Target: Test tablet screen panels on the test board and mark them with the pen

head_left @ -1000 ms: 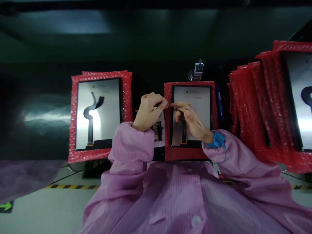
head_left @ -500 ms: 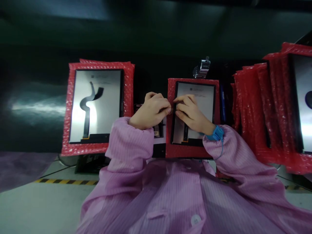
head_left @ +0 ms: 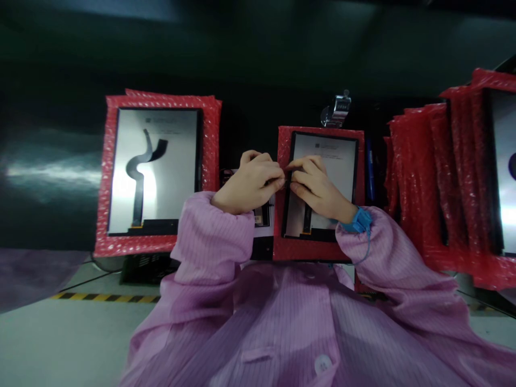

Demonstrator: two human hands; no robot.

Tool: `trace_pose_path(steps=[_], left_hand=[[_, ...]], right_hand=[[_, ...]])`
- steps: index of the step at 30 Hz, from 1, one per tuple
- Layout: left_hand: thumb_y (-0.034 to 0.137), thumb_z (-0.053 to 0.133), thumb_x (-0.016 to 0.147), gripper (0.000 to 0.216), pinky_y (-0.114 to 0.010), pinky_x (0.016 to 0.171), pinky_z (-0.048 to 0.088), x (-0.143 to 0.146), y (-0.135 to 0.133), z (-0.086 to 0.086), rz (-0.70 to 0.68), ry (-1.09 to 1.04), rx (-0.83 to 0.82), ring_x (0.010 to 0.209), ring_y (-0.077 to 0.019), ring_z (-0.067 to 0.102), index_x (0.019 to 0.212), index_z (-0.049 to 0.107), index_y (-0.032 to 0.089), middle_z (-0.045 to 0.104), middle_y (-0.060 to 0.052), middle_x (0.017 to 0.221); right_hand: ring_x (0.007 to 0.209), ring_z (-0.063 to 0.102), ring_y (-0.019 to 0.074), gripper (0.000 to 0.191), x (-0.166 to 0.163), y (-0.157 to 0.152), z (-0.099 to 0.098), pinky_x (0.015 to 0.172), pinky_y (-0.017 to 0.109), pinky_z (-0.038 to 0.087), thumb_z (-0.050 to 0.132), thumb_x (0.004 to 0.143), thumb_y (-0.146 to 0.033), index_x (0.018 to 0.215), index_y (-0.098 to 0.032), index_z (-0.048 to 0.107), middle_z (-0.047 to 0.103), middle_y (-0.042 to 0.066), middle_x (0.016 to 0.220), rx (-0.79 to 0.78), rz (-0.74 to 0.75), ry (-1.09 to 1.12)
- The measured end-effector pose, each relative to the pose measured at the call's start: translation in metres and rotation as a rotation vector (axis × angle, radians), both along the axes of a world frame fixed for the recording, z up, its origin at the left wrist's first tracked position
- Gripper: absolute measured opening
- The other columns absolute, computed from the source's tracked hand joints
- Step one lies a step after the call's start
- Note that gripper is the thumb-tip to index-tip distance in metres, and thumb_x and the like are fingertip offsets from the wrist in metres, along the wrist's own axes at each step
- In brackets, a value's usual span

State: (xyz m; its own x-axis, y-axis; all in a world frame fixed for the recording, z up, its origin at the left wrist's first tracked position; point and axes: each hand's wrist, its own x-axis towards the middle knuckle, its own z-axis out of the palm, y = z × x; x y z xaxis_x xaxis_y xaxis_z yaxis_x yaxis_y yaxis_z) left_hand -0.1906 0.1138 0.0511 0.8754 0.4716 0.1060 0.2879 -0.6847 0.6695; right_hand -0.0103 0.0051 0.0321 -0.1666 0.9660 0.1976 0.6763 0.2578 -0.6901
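Note:
A display panel (head_left: 338, 161) with a silvery back and black rim lies on a red bubble-wrap sheet (head_left: 298, 251) in front of me. A dark ribbon cable (head_left: 307, 217) on it runs partly under my right hand (head_left: 316, 185). That hand rests over the panel, its bent fingers at the left edge and closed on something I cannot make out. Just left of this edge, my left hand (head_left: 258, 183) is closed in a pinch. Its fingertips almost meet those of the right hand. Whatever they pinch is too small to tell.
Another display panel (head_left: 177, 166) with a curved ribbon cable (head_left: 138, 188) lies on red bubble wrap (head_left: 102, 215) at left. Red bubble-wrap bags (head_left: 419, 177) stand stacked at right beside a further panel (head_left: 503, 123). A metal tally counter (head_left: 338, 110) and blue pen (head_left: 370, 169) lie near the middle.
The view has shifted slightly, so the left panel appears a little farther left and higher. Both hands keep nearly the same pose at the middle panel's left edge.

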Motion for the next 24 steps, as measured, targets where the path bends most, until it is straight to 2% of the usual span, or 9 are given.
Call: trace_pose_path(steps=[7, 18, 24], left_hand=[[0.021, 0.053, 0.085, 0.018, -0.053, 0.104, 0.031, 0.0024, -0.0013, -0.0039, -0.010, 0.001, 0.020, 0.086, -0.0237, 0.058, 0.070, 0.063, 0.022, 0.066, -0.002, 0.073], [0.024, 0.059, 0.082, 0.016, -0.058, 0.108, 0.028, -0.0006, -0.0025, -0.0012, 0.008, 0.014, 0.001, 0.087, -0.0241, 0.059, 0.068, 0.066, 0.023, 0.066, -0.001, 0.070], [0.030, 0.062, 0.085, 0.016, -0.060, 0.114, 0.020, -0.0030, -0.0032, 0.0039, 0.019, 0.031, 0.040, 0.096, -0.0235, 0.059, 0.075, 0.072, 0.022, 0.073, -0.001, 0.082]], right_hand=[[0.116, 0.044, 0.0282, 0.024, -0.0005, -0.0001, -0.0011, 0.103, 0.051, 0.036, 0.045, 0.099, -0.028, 0.089, -0.019, 0.064, 0.061, 0.010, 0.120, -0.020, -0.004, -0.019], [0.119, 0.043, 0.0279, 0.022, 0.0014, -0.0008, -0.0026, 0.104, 0.051, 0.035, 0.047, 0.100, -0.029, 0.091, -0.020, 0.065, 0.060, 0.009, 0.125, -0.050, 0.024, -0.020], [0.118, 0.042, 0.0280, 0.022, 0.0010, -0.0022, -0.0062, 0.105, 0.050, 0.035, 0.048, 0.101, -0.028, 0.097, -0.018, 0.066, 0.060, 0.010, 0.126, -0.005, 0.026, -0.046]])
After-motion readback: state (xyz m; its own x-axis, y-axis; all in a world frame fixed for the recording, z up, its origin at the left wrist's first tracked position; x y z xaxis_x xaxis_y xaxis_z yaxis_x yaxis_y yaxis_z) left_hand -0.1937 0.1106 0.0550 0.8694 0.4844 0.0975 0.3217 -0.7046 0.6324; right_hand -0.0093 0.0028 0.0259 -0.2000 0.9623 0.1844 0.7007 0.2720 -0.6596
